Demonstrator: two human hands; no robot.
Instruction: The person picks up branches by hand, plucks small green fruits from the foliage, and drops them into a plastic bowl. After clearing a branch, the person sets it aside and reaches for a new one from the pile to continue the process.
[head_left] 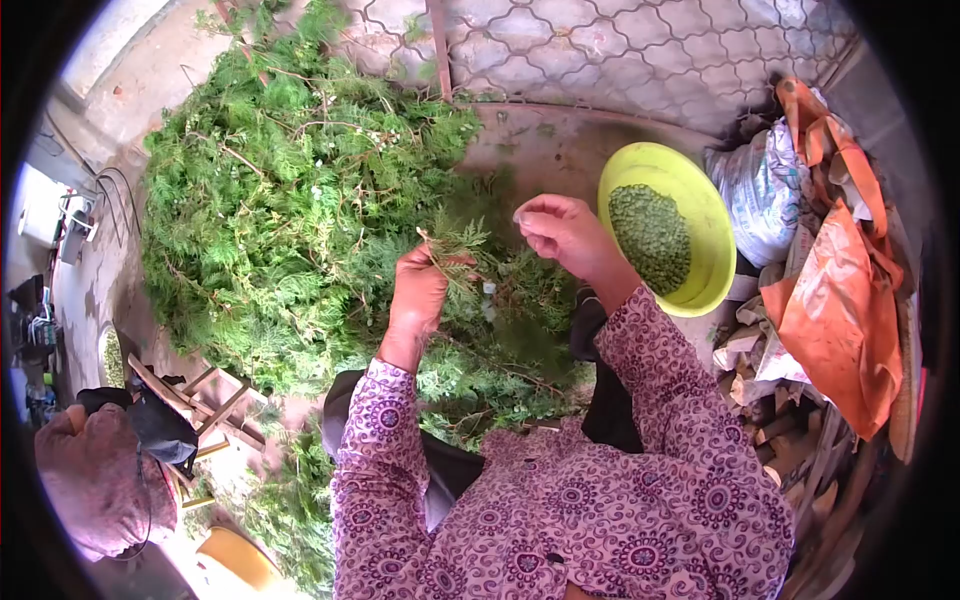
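Note:
My left hand [418, 290] is closed round the stem of a small green sprig [460, 258], held over the pile. To its right, my right hand [560, 232] is raised with thumb and fingertips pressed together; what they hold, if anything, is too small to make out. A big heap of leafy green branches [270, 210] spreads on the ground in front of me and to the left. Close beside my right hand stands a yellow-green basin [712, 235] with many small green pieces [650, 238] inside.
White sacks [760, 185] and an orange bag [840, 310] lie right of the basin, above piled wood pieces [790, 440]. Wire mesh [600, 50] runs along the back. At lower left are another person [105, 480], a wooden stool [215, 405] and a yellow tub [238, 558].

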